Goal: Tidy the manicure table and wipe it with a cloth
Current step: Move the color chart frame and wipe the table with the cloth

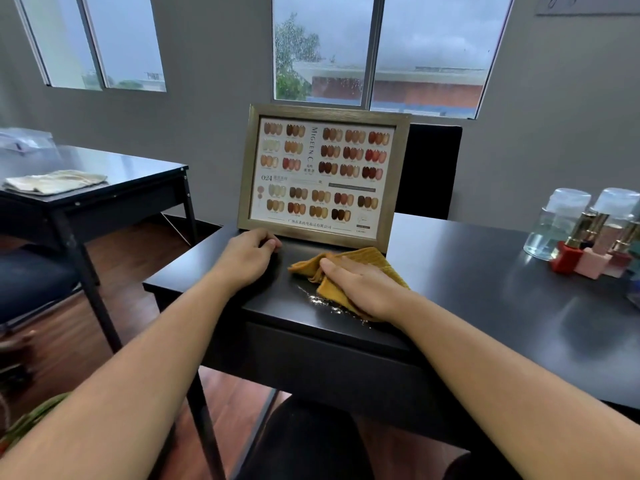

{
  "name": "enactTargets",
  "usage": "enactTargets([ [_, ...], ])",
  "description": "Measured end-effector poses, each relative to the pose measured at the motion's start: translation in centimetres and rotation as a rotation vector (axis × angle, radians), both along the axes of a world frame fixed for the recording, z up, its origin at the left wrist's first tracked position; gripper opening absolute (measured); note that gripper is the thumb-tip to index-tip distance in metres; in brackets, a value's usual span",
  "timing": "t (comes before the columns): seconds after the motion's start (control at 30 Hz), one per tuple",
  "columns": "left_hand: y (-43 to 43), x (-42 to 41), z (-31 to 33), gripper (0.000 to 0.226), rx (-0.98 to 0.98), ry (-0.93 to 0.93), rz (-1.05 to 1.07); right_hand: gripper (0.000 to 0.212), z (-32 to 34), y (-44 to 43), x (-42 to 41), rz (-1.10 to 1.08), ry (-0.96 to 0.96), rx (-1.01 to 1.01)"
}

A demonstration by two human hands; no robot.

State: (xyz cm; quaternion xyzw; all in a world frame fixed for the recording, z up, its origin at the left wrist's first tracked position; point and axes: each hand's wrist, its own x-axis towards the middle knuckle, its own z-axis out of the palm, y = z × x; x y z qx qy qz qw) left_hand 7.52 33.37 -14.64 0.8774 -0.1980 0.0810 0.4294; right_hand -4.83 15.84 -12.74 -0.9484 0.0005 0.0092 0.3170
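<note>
Hands apart: right hand flat on soft, limp cloth, probably best pressed mid-fold; left hand curled beside frame, seven o'clock corner, grip unclear.

**Head cam only, forward-down**

Single wide-angle view from the person's head, tilted down over the near edge of the black table, facing the windows. Close range: forearms enter from the bottom.

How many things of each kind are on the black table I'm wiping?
Framed colour chart: 1
Yellow cloth: 1
Clear bottles: 2
Nail polish bottles: 3
Total: 7, though the right edge cuts off anything further.
</note>
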Motion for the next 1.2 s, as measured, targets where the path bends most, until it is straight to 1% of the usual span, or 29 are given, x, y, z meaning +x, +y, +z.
enactTargets([
  [0.07,-0.1,0.0,0.0,0.022,-0.022,0.004,0.005,0.056,0.2,1.2,0.3,0.110,0.048,-0.106],
  [0.23,0.1,0.0,0.0,0.023,-0.123,0.071,-0.005,0.041,0.1,1.7,0.0,0.294,0.062,-0.222],
  [0.27,0.1,0.0,0.0,0.023,-0.122,0.073,-0.008,0.040,0.1,1.3,-0.2,0.326,0.042,-0.214],
  [0.33,0.1,0.0,-0.1,0.023,-0.116,0.073,-0.011,0.039,0.1,0.5,-0.9,0.358,0.003,-0.106],
  [0.37,0.1,0.0,-0.2,0.023,-0.115,0.075,-0.009,0.039,0.0,0.1,-1.2,0.355,-0.011,-0.043],
  [0.43,0.1,0.1,-0.2,0.023,-0.119,0.083,-0.007,0.043,0.0,-0.9,-2.0,0.331,-0.050,0.017],
  [0.57,0.1,0.1,-0.2,0.023,-0.119,0.082,-0.005,0.049,0.0,-3.1,-3.5,0.274,-0.137,0.037],
  [0.77,0.1,0.1,-0.3,0.022,-0.114,0.080,-0.001,0.044,-0.4,-6.3,-4.0,0.069,-0.188,0.077],
  [0.87,0.0,0.0,-0.2,0.021,-0.091,0.065,0.014,0.038,-0.5,-5.9,-2.9,0.043,-0.153,-0.030],
  [0.97,-0.1,-0.1,-0.1,0.022,-0.087,0.070,0.021,0.040,-0.4,-4.1,-1.3,0.066,-0.101,-0.140],
  [1.13,-0.2,-0.2,-0.1,0.026,-0.103,0.061,0.034,0.047,-0.3,0.3,0.7,0.205,0.008,-0.284],
  [1.2,-0.2,-0.2,0.0,0.026,-0.114,0.064,0.032,0.048,-0.3,1.1,1.1,0.257,0.033,-0.300],
])
